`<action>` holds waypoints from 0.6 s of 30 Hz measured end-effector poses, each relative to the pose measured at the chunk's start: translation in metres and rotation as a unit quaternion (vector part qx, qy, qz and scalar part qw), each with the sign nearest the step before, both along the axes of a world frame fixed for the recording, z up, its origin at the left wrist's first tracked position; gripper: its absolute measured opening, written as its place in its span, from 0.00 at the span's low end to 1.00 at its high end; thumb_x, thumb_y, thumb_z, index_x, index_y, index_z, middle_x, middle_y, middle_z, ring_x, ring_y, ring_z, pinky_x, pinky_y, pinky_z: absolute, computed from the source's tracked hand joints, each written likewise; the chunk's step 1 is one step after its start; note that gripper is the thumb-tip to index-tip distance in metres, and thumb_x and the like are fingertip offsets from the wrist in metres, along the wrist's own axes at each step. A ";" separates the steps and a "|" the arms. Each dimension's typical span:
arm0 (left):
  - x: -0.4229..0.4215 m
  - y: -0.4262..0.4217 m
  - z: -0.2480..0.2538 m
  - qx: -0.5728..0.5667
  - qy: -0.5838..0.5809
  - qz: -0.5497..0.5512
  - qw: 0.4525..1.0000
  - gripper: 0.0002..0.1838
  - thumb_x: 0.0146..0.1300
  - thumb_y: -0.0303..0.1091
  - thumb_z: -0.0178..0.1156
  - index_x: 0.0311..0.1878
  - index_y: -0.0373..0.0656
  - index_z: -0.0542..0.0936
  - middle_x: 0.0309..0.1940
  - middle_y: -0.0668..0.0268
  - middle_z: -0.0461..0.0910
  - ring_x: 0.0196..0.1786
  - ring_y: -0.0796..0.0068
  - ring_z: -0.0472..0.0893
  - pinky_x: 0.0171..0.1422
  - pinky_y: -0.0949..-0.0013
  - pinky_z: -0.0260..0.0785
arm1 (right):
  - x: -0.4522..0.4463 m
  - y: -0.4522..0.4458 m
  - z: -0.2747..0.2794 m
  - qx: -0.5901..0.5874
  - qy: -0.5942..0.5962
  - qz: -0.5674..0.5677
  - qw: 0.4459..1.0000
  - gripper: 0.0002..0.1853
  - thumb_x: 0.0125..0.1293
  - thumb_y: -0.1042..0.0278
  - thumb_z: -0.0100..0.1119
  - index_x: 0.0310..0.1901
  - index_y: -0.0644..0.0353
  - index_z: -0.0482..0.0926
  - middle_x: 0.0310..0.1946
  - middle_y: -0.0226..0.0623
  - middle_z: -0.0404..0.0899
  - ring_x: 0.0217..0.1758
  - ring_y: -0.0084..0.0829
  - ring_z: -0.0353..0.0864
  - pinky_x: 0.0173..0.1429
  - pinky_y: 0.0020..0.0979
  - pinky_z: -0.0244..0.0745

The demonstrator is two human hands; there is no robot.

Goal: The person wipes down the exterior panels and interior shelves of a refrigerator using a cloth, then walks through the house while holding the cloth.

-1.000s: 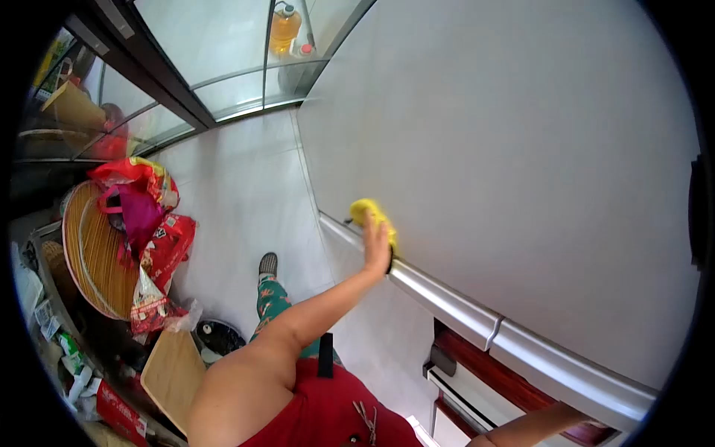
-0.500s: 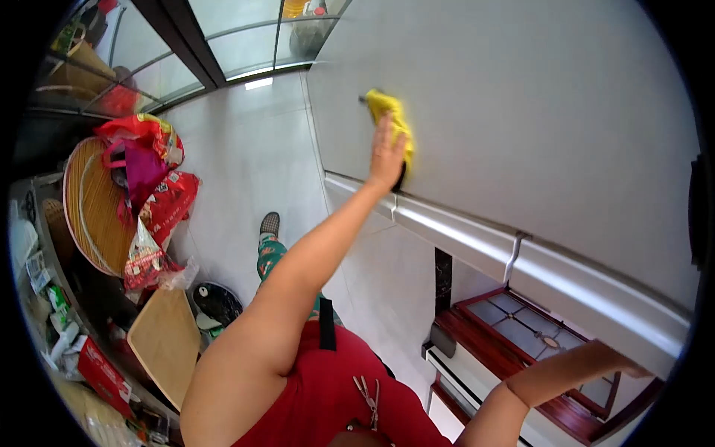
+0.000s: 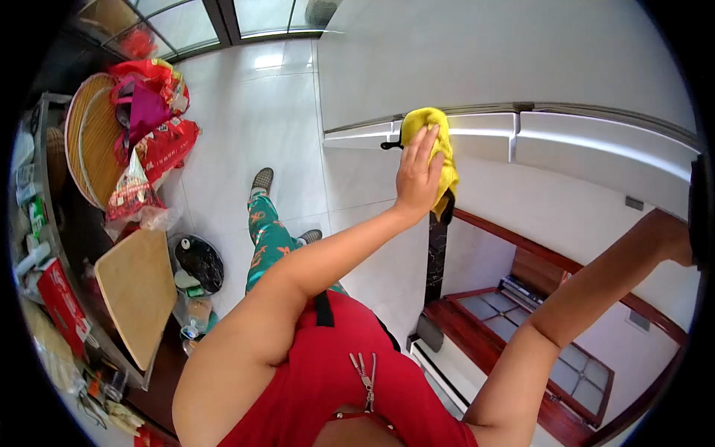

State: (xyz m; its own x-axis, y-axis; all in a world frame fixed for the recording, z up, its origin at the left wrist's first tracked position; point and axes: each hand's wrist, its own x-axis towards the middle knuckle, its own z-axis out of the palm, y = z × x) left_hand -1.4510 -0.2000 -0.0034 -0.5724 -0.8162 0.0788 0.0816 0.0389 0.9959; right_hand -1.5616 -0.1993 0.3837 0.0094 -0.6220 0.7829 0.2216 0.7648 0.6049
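My left hand (image 3: pixel 418 175) presses a yellow cloth (image 3: pixel 444 160) with black edging against the silvery-white edge strip (image 3: pixel 596 145) of a large pale grey panel (image 3: pixel 484 52). The fingers lie over the cloth, and its lower end hangs below the strip. At the far right, my right hand (image 3: pixel 674 237) reaches up to a dark upright piece (image 3: pixel 700 212) at the edge of the view; its fingers are hidden.
On the left are a round woven tray (image 3: pixel 93 141), red bags (image 3: pixel 165 147), a wooden board (image 3: pixel 138 294) and a cluttered shelf (image 3: pixel 56 298). Glass doors (image 3: pixel 186 26) stand at the top left. Below the panel is a red-brown wooden frame with glass panes (image 3: pixel 581 372).
My left hand and the cloth have moved from the panel's face onto its edge strip. The view has shifted, showing more of the wooden frame, and my right arm now reaches higher at the right.
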 end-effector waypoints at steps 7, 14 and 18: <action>-0.014 0.013 -0.147 0.006 -0.169 0.100 0.981 0.19 0.72 0.40 0.49 0.60 0.43 0.73 0.57 0.55 0.75 0.58 0.50 0.75 0.61 0.54 0.69 | 0.004 -0.007 0.005 -0.054 -0.035 -0.029 0.998 0.11 0.74 0.67 0.51 0.37 0.66 0.77 0.27 0.33 0.80 0.28 0.27 0.82 0.41 0.27 0.80; -0.007 0.005 -0.195 0.061 -0.210 0.040 0.975 0.19 0.72 0.42 0.48 0.61 0.46 0.73 0.61 0.55 0.73 0.59 0.49 0.74 0.62 0.53 0.68 | 0.014 -0.016 -0.002 -0.145 -0.234 0.290 0.916 0.10 0.71 0.69 0.54 0.33 0.65 0.76 0.22 0.29 0.78 0.24 0.27 0.81 0.35 0.27 0.80; -0.011 -0.005 -0.165 0.010 -0.132 0.041 0.990 0.19 0.71 0.38 0.49 0.63 0.50 0.74 0.63 0.59 0.73 0.62 0.51 0.73 0.64 0.55 0.67 | -0.020 -0.001 0.006 -0.127 -0.145 0.328 0.925 0.11 0.72 0.65 0.54 0.34 0.64 0.77 0.26 0.32 0.80 0.28 0.26 0.83 0.38 0.28 0.82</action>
